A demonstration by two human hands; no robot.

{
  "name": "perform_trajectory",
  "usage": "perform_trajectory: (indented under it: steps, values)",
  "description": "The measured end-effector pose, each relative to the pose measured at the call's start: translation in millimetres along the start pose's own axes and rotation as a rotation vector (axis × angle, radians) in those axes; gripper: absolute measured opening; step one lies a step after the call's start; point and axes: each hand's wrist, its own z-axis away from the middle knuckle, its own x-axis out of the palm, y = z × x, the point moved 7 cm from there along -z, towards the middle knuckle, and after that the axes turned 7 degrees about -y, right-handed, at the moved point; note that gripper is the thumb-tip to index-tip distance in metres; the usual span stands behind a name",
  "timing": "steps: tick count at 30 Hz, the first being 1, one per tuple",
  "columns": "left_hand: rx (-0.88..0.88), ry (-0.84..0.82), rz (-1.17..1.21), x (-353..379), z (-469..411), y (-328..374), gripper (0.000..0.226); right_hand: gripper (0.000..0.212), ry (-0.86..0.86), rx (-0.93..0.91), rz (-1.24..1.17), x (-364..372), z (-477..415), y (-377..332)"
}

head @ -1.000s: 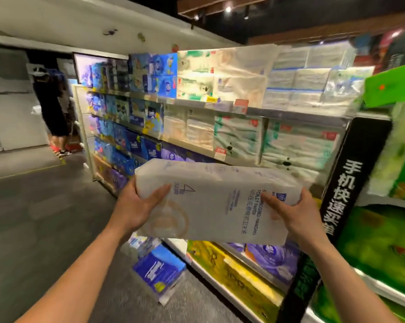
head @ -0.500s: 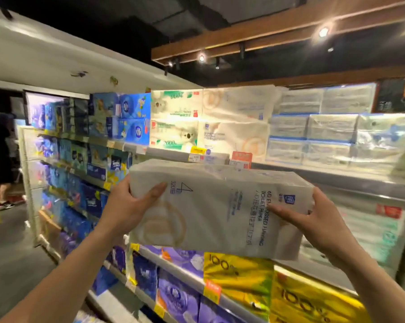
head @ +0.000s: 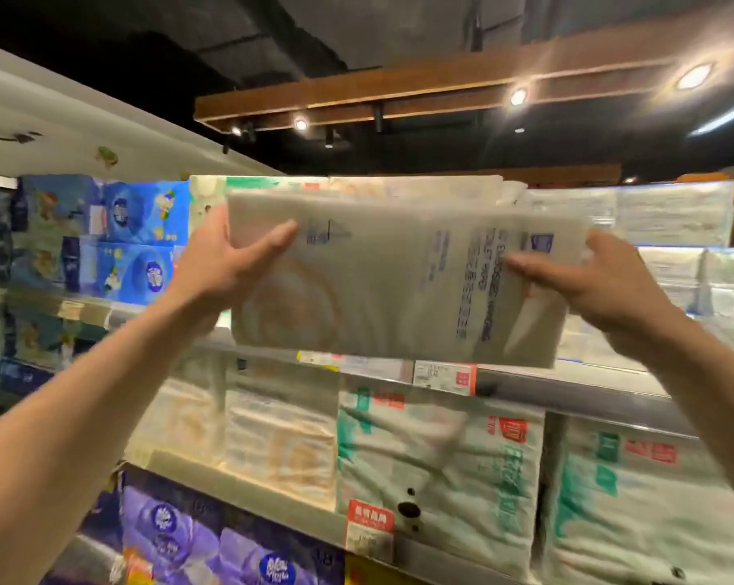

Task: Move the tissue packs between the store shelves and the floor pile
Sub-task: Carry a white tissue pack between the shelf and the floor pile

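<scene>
A large white tissue pack [head: 395, 280] with blue print and a faint orange ring is held up in front of the top shelf [head: 568, 388]. My left hand [head: 226, 263] grips its left end, thumb across the front. My right hand [head: 589, 285] grips its right end, fingers curled over the front. The pack's lower edge hangs just above the shelf's front rail. Behind it, similar white packs [head: 420, 185] stand on that shelf, mostly hidden.
Blue tissue packs [head: 141, 242] fill the top shelf at left, clear-wrapped white packs [head: 673, 213] at right. White and green packs [head: 441, 470] sit on the shelf below, purple packs [head: 179, 538] lower still. Price tags [head: 443, 375] line the rails. A wooden light beam [head: 399, 90] hangs overhead.
Both hands have lifted the white pack from chest height up to the top shelf level and nearer the shelves. The floor and the person at the left have left the view.
</scene>
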Motion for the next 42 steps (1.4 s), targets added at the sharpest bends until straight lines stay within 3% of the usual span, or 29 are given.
perform_trajectory:
  steps: [6,11,13,16,21,24,27,31,35,36,39,42]
  values:
    - [0.108,-0.231,0.014,12.7,-118.8,-33.0,0.094,0.013,0.111,0.031,0.031,2.9,-68.0,-3.2]
    - [0.121,-0.360,-0.001,38.8,-151.3,-74.7,0.074,0.024,0.175,0.093,0.011,19.0,-92.5,35.9]
    - [0.109,-0.358,-0.036,46.9,-154.4,-94.9,0.073,0.028,0.179,0.113,-0.009,27.1,-95.1,54.8]
    - [0.024,-0.329,-0.066,52.3,-157.2,-133.4,0.079,0.051,0.162,0.160,0.004,41.6,-96.6,78.7]
    - [-0.017,-0.333,-0.099,57.8,-155.3,-166.7,0.070,0.019,0.147,0.160,0.115,57.4,-98.7,96.4]
    - [-0.038,-0.327,-0.055,58.9,-147.2,-183.1,0.063,0.023,0.097,0.157,0.166,70.6,-96.7,98.9]
    - [-0.054,-0.332,-0.102,58.1,-136.9,-204.5,0.070,0.024,0.035,0.145,0.231,82.6,-91.5,99.1]
    - [-0.032,-0.300,-0.253,54.5,-133.9,-210.3,0.082,0.035,0.013,0.148,0.284,90.2,-79.9,99.8]
    - [-0.075,-0.351,-0.438,52.5,-126.4,-209.0,0.094,0.035,0.020,0.275,0.405,90.2,-72.7,96.8]
    - [-0.084,-0.360,-0.468,50.6,-122.7,-209.6,0.099,0.045,0.026,0.317,0.445,87.7,-69.2,94.2]
    - [-0.037,-0.297,-0.520,42.2,-108.4,-204.1,0.112,0.104,0.107,0.424,0.603,73.7,-53.2,89.2]
    - [0.068,-0.210,-0.515,39.5,-96.5,-186.0,0.117,0.106,0.170,0.437,0.689,68.6,-29.2,74.9]
